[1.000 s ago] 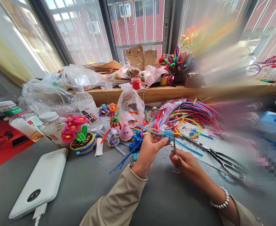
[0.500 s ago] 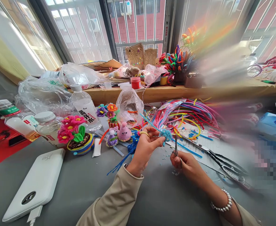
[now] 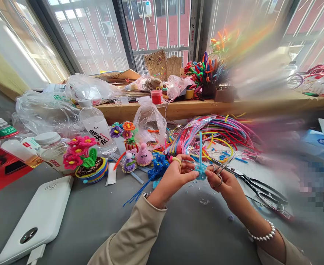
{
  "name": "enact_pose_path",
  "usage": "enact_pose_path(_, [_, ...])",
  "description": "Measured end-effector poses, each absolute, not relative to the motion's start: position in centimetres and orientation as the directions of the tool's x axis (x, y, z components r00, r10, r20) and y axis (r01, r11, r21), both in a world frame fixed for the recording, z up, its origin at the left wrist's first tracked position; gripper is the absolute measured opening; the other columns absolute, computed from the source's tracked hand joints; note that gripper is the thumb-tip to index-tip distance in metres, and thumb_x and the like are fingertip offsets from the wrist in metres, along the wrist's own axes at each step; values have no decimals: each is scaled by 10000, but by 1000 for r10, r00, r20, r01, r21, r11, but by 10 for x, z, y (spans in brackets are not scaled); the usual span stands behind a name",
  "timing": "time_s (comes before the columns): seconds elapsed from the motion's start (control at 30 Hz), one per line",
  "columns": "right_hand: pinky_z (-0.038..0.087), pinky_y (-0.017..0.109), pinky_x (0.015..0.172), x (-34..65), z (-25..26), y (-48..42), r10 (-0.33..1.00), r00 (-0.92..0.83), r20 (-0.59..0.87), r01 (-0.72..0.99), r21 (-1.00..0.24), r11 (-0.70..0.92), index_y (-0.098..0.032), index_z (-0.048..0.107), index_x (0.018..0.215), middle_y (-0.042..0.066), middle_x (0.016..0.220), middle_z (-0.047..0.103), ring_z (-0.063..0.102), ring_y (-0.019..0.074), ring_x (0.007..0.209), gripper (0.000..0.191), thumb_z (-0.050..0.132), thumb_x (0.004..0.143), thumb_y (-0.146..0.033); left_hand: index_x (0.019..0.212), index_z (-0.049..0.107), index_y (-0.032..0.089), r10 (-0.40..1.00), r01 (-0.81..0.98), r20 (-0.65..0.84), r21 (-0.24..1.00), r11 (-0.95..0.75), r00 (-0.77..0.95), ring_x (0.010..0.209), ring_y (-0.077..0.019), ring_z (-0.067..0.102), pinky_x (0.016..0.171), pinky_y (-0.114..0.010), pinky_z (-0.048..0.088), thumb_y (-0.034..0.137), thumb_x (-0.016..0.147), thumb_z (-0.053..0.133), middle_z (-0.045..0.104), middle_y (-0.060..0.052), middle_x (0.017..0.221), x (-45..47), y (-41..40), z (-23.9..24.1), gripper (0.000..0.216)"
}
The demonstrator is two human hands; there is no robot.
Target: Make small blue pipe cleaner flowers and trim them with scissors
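Note:
A light-blue pipe-cleaner flower [image 3: 201,172] is pinched in the fingers of my left hand [image 3: 177,178], its stem [image 3: 201,143] pointing up. My right hand [image 3: 224,184] has small scissors [image 3: 223,166] hooked on its fingers, blades turned away to the upper right. Its thumb and fingertips touch the flower's right side. Just left of my left hand lies a dark-blue pipe-cleaner flower bunch [image 3: 158,167]. Behind my hands spreads a bundle of coloured pipe cleaners [image 3: 219,127]. Large scissors [image 3: 261,191] rest to the right of my right hand.
Potted pink flowers [image 3: 91,169], a pink crocheted figure [image 3: 143,155] and a water bottle [image 3: 95,127] stand to the left. A white power bank [image 3: 37,221] lies front left. Tiny blue clippings dot the grey table [image 3: 195,235]. A wooden ledge [image 3: 178,106] runs behind.
My right hand has come up and left to the flower, and its scissors have swung from upright to pointing right. The flower has turned, so its stem now stands upright.

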State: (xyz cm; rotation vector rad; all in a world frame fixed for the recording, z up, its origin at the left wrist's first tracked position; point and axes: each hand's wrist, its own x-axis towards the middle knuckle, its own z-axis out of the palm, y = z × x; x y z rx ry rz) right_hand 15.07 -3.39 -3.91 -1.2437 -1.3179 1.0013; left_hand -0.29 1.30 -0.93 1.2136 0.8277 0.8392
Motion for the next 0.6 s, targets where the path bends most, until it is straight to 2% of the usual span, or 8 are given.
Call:
enact_pose_path(0.23, [317, 210, 440, 146, -36, -35, 984, 46, 169, 156, -975, 160, -176, 481, 700, -26, 595, 385, 326, 81, 497, 318, 534, 724, -488, 880, 508, 151, 900, -56, -56, 994, 89, 432, 679, -108, 532, 655, -247, 411, 250, 551, 726, 538, -7, 727, -2, 10, -8, 406])
enact_pose_path(0.33, [323, 215, 459, 146, -36, -36, 983, 37, 177, 148, -974, 170, -175, 478, 690, -21, 614, 401, 341, 84, 509, 328, 537, 720, -496, 887, 498, 146, 900, -59, -83, 991, 120, 429, 667, -105, 538, 652, -246, 421, 223, 520, 746, 539, -1, 716, -3, 9, -6, 449])
enact_pose_path(0.47, [309, 225, 475, 149, -39, -36, 994, 26, 109, 169, -980, 103, -167, 497, 718, -22, 573, 391, 363, 98, 516, 370, 447, 777, -529, 887, 453, 142, 920, -177, -96, 969, 174, 380, 648, -101, 561, 642, -237, 430, 184, 533, 742, 571, -2, 703, -3, 11, -1, 459])
enact_pose_path(0.6, [326, 244, 509, 148, -42, -38, 983, -161, 86, 249, -961, 124, -156, 512, 703, -4, 568, 417, 399, 120, 545, 544, 291, 777, -647, 874, 445, 145, 940, -309, -144, 920, 242, 309, 630, -88, 558, 626, -227, 442, 166, 528, 745, 554, 20, 683, -3, 11, 4, 458])
